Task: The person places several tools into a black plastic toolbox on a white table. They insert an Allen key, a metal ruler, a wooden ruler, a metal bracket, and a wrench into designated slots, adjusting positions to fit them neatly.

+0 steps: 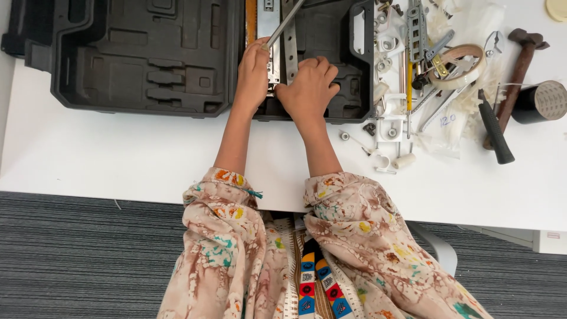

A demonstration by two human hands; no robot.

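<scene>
Table: a white rectangular tabletop (118,159) is carrying everything, with grey striped carpet showing below its near edge.
Case: a black moulded plastic tool case (142,59) is lying open on the table, its two halves spreading side by side across the far edge.
Sleeves: patterned cream fabric sleeves are reaching up from the bottom of the view toward the case.
Rails: flat silvery metal drawer rails (289,41) are lying in the right half of the case, their long axis running away from the person, from near to far.
Left hand: the left hand (253,74) is clenching around a thin grey metal rod (283,25) that is slanting up and to the right over the rails.
Right hand: the right hand (310,88) is curling its fingers down onto the near end of the rails, pressing or gripping them; whether it is truly closing around one I cannot tell.
Key relation: the rails are lying directly beneath and just beyond both hands, the right hand being the one touching them.
Hammer: a brown wooden-handled hammer (517,77) is lying well to the right, apart from both hands.
Tape: a dark roll of tape (540,101) is sitting beside the hammer.
Small parts: white plastic clips and screws (384,153) are scattering just right of the case.
</scene>
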